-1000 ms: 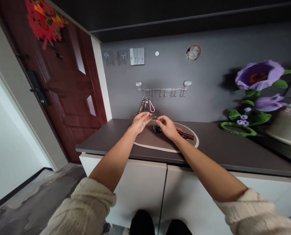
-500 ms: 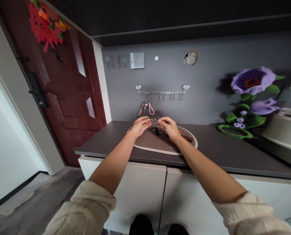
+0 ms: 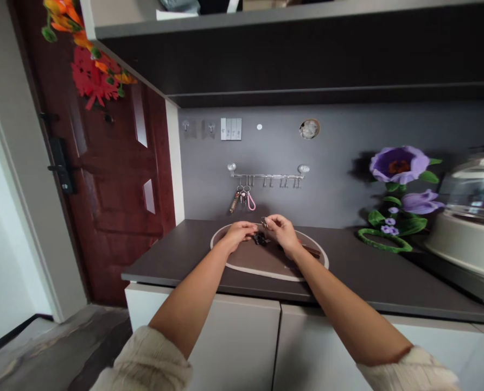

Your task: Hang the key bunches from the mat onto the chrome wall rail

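In my right hand [image 3: 281,233], thumb and fingers pinch a metal key ring [image 3: 263,222] above the oval mat. My left hand [image 3: 240,233] is closed, its fingertips pressed together just left of the ring; whatever they hold is too small to make out. Between both hands is a dark bunch of keys [image 3: 260,238], low over the mat [image 3: 262,269]. I cannot tell whether the bunch hangs or rests there. A brown, stick-like object [image 3: 312,251] lies on the mat, partly behind my right wrist.
On the wall, a hook rail [image 3: 266,176] carries hanging keys with a pink loop [image 3: 251,202]. Purple fabric flowers [image 3: 400,165] and a domed appliance [image 3: 470,228] stand at the right. A dark shelf [image 3: 307,65] overhangs the counter [image 3: 360,271]. A red door [image 3: 115,217] is left.
My view has tilted upward, showing more of the shelf. My hands have lowered toward the mat, with the dark keys now between them. The right hand keeps its pinch on the ring.
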`<control>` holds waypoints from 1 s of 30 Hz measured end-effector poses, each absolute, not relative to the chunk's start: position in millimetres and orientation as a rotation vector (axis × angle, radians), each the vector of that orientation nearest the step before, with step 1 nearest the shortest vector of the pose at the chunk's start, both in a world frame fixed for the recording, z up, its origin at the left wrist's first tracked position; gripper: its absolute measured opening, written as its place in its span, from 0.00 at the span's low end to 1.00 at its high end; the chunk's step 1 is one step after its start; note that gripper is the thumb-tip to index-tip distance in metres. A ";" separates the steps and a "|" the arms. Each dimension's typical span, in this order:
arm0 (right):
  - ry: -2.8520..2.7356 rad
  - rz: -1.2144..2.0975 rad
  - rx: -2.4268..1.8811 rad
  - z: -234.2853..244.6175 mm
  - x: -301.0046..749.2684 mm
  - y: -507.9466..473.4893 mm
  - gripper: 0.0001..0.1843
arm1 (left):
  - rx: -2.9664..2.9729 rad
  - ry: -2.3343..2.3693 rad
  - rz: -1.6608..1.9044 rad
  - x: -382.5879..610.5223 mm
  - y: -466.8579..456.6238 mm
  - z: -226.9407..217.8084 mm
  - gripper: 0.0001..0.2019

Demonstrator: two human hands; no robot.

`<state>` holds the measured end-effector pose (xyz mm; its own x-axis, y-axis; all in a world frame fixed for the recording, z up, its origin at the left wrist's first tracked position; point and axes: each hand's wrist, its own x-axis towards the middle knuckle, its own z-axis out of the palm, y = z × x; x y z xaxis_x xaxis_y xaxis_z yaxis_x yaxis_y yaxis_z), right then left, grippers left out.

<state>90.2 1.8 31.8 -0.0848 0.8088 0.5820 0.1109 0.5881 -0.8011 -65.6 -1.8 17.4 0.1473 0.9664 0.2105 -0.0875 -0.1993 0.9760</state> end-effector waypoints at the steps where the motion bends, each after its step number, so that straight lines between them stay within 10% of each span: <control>1: -1.568 0.681 -0.804 32.1 90.0 2.9 0.17 | 1.421 0.955 1.288 -64.3 -1.9 17.5 0.09; 30: -1.389 0.348 -0.964 112.0 29.3 121.8 0.10 | 2.138 2.060 1.461 -66.2 12.1 11.2 0.15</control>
<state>29.3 121.8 112.0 0.2059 0.7179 0.6650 0.3198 0.5929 -0.7391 -66.2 12.1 11.2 -0.1571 0.7255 0.6701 0.8723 -0.2162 0.4385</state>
